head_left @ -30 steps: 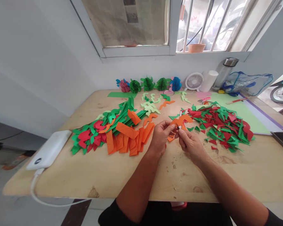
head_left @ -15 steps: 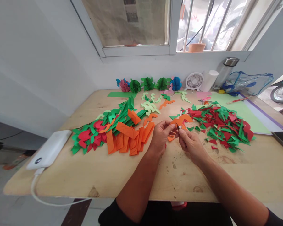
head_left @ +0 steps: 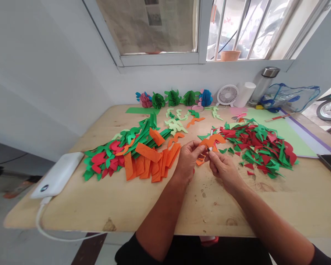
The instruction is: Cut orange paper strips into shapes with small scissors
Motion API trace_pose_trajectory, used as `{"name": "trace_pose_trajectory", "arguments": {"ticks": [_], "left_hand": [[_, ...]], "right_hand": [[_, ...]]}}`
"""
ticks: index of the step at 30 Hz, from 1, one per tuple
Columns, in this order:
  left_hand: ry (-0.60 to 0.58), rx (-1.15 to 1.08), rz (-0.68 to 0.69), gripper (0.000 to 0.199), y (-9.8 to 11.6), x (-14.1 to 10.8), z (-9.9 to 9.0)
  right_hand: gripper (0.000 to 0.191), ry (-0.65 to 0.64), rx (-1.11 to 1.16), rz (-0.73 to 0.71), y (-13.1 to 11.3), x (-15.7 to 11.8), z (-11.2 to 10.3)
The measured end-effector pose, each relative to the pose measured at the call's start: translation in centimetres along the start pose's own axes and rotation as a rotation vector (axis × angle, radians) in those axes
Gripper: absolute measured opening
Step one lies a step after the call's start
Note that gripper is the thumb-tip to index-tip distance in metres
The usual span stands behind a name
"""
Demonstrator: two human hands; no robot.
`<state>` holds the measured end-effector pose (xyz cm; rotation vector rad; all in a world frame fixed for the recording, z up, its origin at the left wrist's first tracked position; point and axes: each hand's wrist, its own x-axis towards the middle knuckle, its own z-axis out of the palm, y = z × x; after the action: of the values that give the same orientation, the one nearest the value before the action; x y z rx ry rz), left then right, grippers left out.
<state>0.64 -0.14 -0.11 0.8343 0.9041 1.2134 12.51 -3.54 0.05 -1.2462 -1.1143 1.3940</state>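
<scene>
My left hand (head_left: 189,158) pinches a wavy cut orange paper strip (head_left: 217,139) between thumb and finger, above the table. My right hand (head_left: 222,165) is closed beside it, gripping a slim dark-tipped tool (head_left: 208,148) whose point meets the strip's lower edge. Most of this tool is hidden by the fingers, so its kind does not show. A few orange scraps (head_left: 200,161) are just below the hands. To the left lie folded orange paper pieces (head_left: 148,152) with drawn outlines, next to a pile of green and red cut shapes (head_left: 107,158).
Red and green paper scraps (head_left: 262,147) are heaped on the right. Honeycomb paper figures (head_left: 172,98), a small white fan (head_left: 227,95) and a glass bottle (head_left: 264,86) stand along the wall. A white power bank (head_left: 57,175) with a cable sits at the left edge.
Hardly anything differs. Both hands keep their place at the orange strip, with the dark tip shifted very slightly.
</scene>
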Motion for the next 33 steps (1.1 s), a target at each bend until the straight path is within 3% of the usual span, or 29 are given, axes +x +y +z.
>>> {"name": "trace_pose_trajectory", "arguments": {"ticks": [33], "left_hand": [[-0.002,-0.015,-0.009,0.019,0.15,-0.11,0.07]], "right_hand": [[0.048,-0.012,0.008,0.003,-0.14,-0.05,-0.05]]}}
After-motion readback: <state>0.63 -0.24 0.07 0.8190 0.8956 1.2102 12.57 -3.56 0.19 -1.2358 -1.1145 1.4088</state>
